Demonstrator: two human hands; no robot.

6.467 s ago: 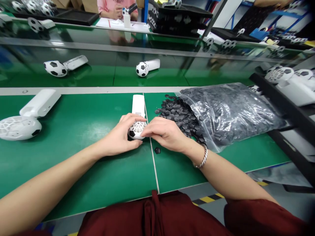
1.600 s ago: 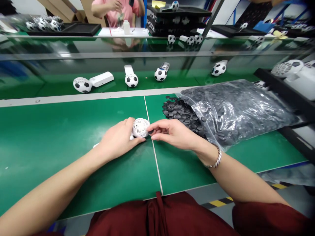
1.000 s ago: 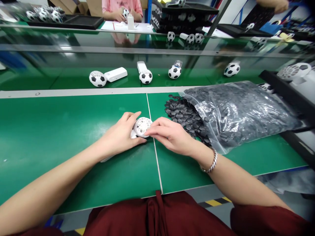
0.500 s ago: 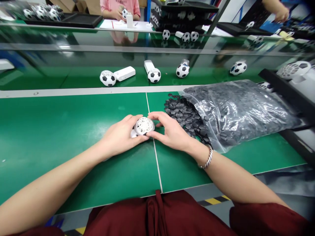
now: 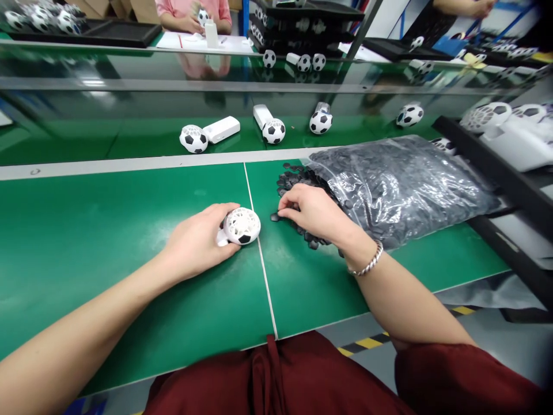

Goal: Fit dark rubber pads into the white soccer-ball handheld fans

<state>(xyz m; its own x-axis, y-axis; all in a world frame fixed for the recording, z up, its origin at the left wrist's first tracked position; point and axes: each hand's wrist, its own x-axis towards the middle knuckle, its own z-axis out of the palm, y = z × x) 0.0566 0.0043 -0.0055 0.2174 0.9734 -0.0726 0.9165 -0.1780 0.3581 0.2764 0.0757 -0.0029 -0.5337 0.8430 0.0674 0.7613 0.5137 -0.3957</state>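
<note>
My left hand (image 5: 197,241) is wrapped around the handle end of a white lattice fan head shaped like a soccer ball (image 5: 241,226), with black patches on part of it. The fan's handle is mostly hidden under my palm. My right hand (image 5: 311,211) rests at the edge of a heap of black pentagon pieces (image 5: 302,233), its fingertips pinching one black pentagon piece (image 5: 275,217). A clear plastic bag (image 5: 401,193) full of the same pieces lies spilling beside that hand.
The green bench (image 5: 95,230) runs under both arms, with a seam (image 5: 259,259) down it. Beyond a glass panel (image 5: 129,80), several soccer-ball fans (image 5: 193,139) stand on a further belt. A black rack (image 5: 484,167) stands at right. A person in a pink shirt (image 5: 190,14) works opposite.
My right hand has let go of the ball and moved right to the black pieces. My left hand still holds the ball, which now shows a black patch. The view has shifted slightly.
</note>
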